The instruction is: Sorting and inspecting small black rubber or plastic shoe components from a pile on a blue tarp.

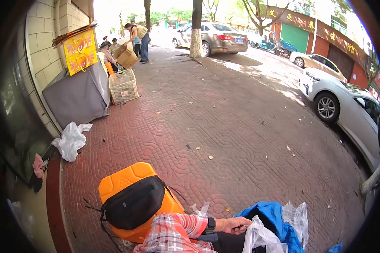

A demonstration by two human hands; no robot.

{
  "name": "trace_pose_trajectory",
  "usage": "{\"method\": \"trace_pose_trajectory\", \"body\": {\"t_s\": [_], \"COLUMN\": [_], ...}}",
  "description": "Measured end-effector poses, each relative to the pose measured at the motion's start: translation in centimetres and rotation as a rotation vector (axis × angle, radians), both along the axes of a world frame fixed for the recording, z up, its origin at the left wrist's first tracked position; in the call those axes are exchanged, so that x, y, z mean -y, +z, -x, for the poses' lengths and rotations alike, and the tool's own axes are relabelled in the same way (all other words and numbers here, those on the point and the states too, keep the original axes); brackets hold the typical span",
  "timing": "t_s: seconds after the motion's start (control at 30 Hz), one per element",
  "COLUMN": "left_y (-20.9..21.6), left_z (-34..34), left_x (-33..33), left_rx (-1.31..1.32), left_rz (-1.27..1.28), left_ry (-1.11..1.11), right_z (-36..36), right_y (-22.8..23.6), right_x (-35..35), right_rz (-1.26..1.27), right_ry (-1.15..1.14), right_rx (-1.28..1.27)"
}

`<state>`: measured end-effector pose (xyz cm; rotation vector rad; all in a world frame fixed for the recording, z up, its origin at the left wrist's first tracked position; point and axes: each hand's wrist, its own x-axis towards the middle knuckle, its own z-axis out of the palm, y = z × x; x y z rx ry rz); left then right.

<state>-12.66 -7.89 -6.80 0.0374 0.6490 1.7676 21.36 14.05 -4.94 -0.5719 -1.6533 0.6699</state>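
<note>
My left hand [233, 225] reaches in from the bottom, below a red-and-white plaid sleeve [173, 230] and a dark wristwatch [210, 225]. Its fingers are closed at the edge of a whitish, see-through plastic bag [261, 235]. Blue fabric or a blue bag [278, 217] with a dark opening lies right beside it, and more clear plastic [297, 217] sticks out on its far side. My right hand does not show. Left of the arm is an orange hard case [128, 175] with a black pouch [133, 202] on top, its straps hanging loose.
Patterned paving stretches ahead. To the left lie a white plastic bag [71, 141], a grey-covered stand [74, 97] with a yellow bag [80, 50], and a light crate [123, 87]. Farther off, a person [142, 40] bends over a cardboard box [126, 57]. A white car [342, 101] is parked right.
</note>
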Motion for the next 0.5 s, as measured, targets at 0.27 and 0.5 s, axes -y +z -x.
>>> {"method": "trace_pose_trajectory", "body": {"t_s": [0.27,0.5], "left_y": [-4.8,-5.8], "left_z": [-0.9,0.7], "left_x": [3.6,2.6], "left_rx": [0.006,-0.324], "left_rz": [0.379,0.659], "left_ry": [-0.011,0.369], "right_z": [-17.8,2.6], "right_y": [-25.7,3.2], "right_x": [-19.8,3.0], "right_rz": [-0.003,0.121], "right_ry": [0.024,-0.051], "right_rx": [0.493,0.82]}}
